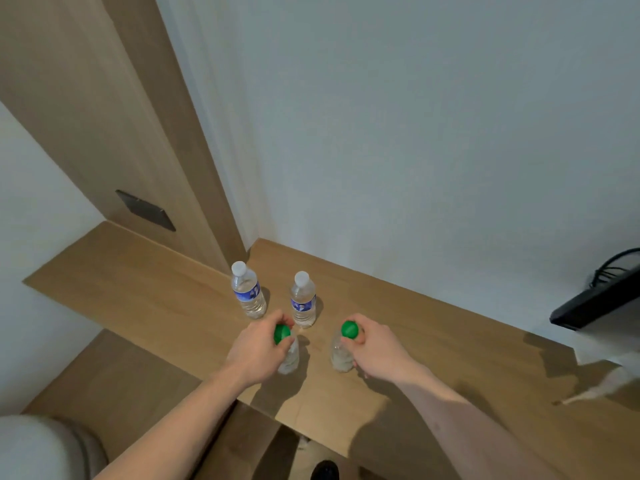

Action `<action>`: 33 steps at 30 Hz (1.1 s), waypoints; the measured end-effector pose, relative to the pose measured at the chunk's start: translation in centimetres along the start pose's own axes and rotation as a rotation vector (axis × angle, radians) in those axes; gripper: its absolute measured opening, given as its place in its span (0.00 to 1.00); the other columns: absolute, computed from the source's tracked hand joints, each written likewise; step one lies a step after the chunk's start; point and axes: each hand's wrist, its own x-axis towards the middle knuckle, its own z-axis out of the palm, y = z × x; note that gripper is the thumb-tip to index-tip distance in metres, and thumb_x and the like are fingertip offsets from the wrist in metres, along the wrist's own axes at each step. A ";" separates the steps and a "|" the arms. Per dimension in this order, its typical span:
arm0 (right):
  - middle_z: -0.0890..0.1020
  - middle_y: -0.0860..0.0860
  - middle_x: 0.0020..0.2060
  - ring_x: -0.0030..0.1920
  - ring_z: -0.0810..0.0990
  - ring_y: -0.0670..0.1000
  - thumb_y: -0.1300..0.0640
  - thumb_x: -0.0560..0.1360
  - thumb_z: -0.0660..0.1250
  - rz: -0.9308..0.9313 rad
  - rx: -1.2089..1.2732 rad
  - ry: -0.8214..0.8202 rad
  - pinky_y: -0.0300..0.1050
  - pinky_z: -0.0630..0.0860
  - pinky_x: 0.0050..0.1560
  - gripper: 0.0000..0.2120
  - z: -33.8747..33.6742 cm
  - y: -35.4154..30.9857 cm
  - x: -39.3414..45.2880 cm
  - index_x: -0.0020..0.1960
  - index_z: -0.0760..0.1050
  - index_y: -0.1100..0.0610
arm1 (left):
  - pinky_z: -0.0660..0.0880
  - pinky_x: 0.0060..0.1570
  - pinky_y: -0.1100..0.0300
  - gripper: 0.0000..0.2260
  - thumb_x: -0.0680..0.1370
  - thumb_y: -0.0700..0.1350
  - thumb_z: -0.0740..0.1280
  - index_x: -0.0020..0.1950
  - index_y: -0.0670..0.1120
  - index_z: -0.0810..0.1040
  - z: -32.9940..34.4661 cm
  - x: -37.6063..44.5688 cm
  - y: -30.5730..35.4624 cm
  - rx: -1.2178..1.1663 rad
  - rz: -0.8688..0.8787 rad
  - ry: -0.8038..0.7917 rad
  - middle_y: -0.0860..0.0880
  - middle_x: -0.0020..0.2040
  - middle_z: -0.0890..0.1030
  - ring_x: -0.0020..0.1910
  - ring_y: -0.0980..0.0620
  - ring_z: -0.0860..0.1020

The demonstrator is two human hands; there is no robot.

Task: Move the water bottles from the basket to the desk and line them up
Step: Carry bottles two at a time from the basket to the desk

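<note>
Two clear bottles with white caps and blue labels stand upright on the wooden desk (433, 337): one at the left (248, 291) and one to its right (303, 300). In front of them stand two clear bottles with green caps. My left hand (258, 349) grips the neck of the left green-capped bottle (288, 355). Around the neck of the right green-capped bottle (341, 353) my right hand (375, 348) is closed. Both held bottles rest upright on the desk. The basket is out of view.
A white wall runs behind the desk, with a wooden panel (104, 116) at the back left. A black device (595, 303) with cables overhangs the desk at the right. A pale rounded object (38, 448) sits at the lower left, over wooden flooring.
</note>
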 end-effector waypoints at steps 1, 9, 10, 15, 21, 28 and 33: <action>0.86 0.48 0.47 0.42 0.84 0.53 0.48 0.82 0.67 0.012 0.001 -0.006 0.55 0.85 0.49 0.14 0.1 0.0 0.0 0.67 0.75 0.43 | 0.78 0.48 0.51 0.10 0.79 0.52 0.69 0.58 0.61 0.73 -0.1 0.0 -0.1 0.003 0.004 -0.007 0.58 0.53 0.81 0.49 0.51 0.79; 0.85 0.46 0.45 0.44 0.85 0.51 0.45 0.82 0.67 0.029 -0.057 -0.016 0.52 0.84 0.49 0.28 -0.3 -0.7 -2.0 0.80 0.61 0.41 | 0.81 0.48 0.53 0.14 0.78 0.56 0.70 0.63 0.64 0.73 -2.4 -2.0 1.1 0.028 0.085 -0.021 0.62 0.54 0.79 0.44 0.61 0.80; 0.85 0.47 0.44 0.44 0.86 0.51 0.45 0.82 0.67 0.021 -0.040 -0.016 0.53 0.84 0.50 0.30 -0.7 -0.7 -2.6 0.81 0.60 0.41 | 0.81 0.49 0.54 0.14 0.79 0.56 0.70 0.64 0.63 0.74 -2.8 -2.3 1.7 0.024 0.111 -0.012 0.63 0.56 0.79 0.46 0.62 0.80; 0.79 0.44 0.68 0.63 0.81 0.47 0.43 0.83 0.68 0.042 0.020 0.079 0.49 0.79 0.66 0.34 -4.1 1.1 -8.0 0.83 0.56 0.37 | 0.78 0.51 0.60 0.16 0.79 0.58 0.69 0.66 0.63 0.74 -3.9 -4.2 6.2 0.051 0.290 0.012 0.67 0.60 0.77 0.53 0.66 0.77; 0.52 0.38 0.84 0.84 0.54 0.48 0.38 0.83 0.64 0.170 -0.053 0.271 0.55 0.56 0.84 0.34 -8.5 8.3 -19.0 0.84 0.52 0.37 | 0.75 0.64 0.55 0.21 0.80 0.58 0.68 0.72 0.61 0.71 -0.2 -5.8 14.0 0.124 0.567 -0.022 0.61 0.78 0.62 0.66 0.55 0.75; 0.36 0.36 0.83 0.85 0.37 0.49 0.31 0.82 0.59 0.462 -0.029 0.445 0.63 0.49 0.85 0.36 -9.4 18.8 -35.5 0.85 0.47 0.35 | 0.53 0.82 0.47 0.34 0.80 0.69 0.54 0.84 0.56 0.58 9.0 -10.7 26.3 0.352 0.842 -0.161 0.51 0.86 0.46 0.84 0.46 0.49; 0.36 0.41 0.84 0.85 0.37 0.51 0.31 0.83 0.57 0.638 0.007 0.536 0.57 0.46 0.85 0.37 -8.1 25.9 -48.4 0.85 0.45 0.37 | 0.39 0.81 0.48 0.35 0.81 0.70 0.49 0.85 0.58 0.49 16.7 -18.1 35.7 0.437 1.023 -0.228 0.53 0.84 0.36 0.84 0.47 0.37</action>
